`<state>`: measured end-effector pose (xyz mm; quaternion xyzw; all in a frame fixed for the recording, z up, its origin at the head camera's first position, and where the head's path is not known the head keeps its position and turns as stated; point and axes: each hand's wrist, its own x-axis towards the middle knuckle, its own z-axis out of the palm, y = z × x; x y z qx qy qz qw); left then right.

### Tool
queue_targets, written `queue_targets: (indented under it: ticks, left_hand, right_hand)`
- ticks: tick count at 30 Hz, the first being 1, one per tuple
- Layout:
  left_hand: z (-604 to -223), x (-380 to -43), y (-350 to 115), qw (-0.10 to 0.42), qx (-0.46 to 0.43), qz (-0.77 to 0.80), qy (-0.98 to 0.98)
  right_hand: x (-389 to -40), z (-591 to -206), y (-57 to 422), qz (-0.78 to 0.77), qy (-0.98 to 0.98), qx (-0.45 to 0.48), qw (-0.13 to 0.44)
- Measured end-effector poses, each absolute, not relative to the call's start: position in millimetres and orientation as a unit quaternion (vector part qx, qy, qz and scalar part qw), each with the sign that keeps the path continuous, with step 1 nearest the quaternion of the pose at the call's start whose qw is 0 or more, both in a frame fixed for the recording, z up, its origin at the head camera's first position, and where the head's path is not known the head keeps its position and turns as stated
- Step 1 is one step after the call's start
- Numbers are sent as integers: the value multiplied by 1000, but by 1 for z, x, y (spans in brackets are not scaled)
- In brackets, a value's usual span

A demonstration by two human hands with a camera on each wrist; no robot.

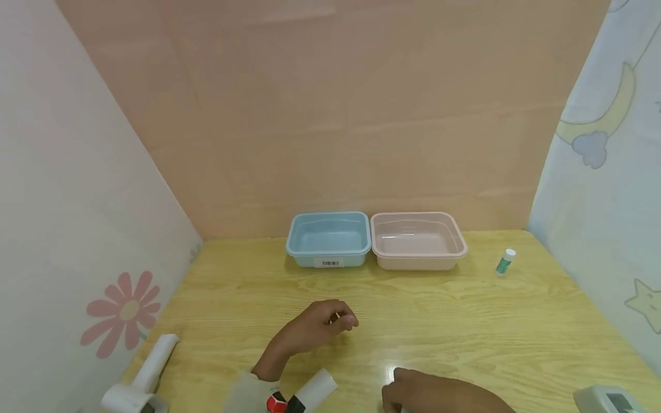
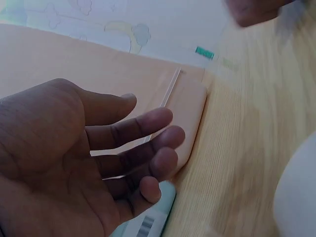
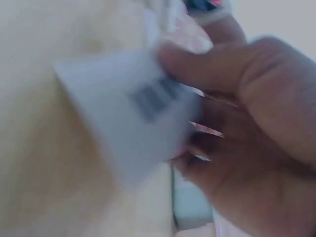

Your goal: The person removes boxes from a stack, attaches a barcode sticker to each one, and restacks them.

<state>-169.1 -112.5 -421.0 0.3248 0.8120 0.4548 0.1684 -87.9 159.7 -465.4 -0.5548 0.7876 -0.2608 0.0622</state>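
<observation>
My left hand (image 1: 322, 327) is held over the middle of the table, fingers loosely curled. Nothing lies between those fingers (image 2: 163, 163) in the left wrist view. At the front edge of the head view is my right hand (image 1: 428, 393). In the right wrist view its thumb and fingers pinch a white flat-faced item (image 3: 113, 108) with a dark printed block. Blur hides whether that item is a card or a small box. Below my left forearm, near the sleeve, a white cylinder (image 1: 317, 387) shows in the head view.
A blue basin (image 1: 329, 252) and a pink basin (image 1: 418, 263) stand side by side at the back. Right of them is a small white-capped bottle with a green label (image 1: 505, 262). A white handled device (image 1: 155, 367) lies front left; a grey-white device (image 1: 606, 400) sits front right.
</observation>
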Motion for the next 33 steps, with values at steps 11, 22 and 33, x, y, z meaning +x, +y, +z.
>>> queue_targets:
  ticks: [11,22,33]
  left_hand:
    - [-420,-157,-85,227,348,575,705]
    - [-424,-153,-79,239,324,655,639]
    - [-433,-151,-73,289,314,735,527]
  right_hand:
    - [-109,-418,156,-526,798,-292,-24]
    - [-110,-419,150,-528,799,-283,-51]
    - [-115,-424,145,-461,803,-346,-153]
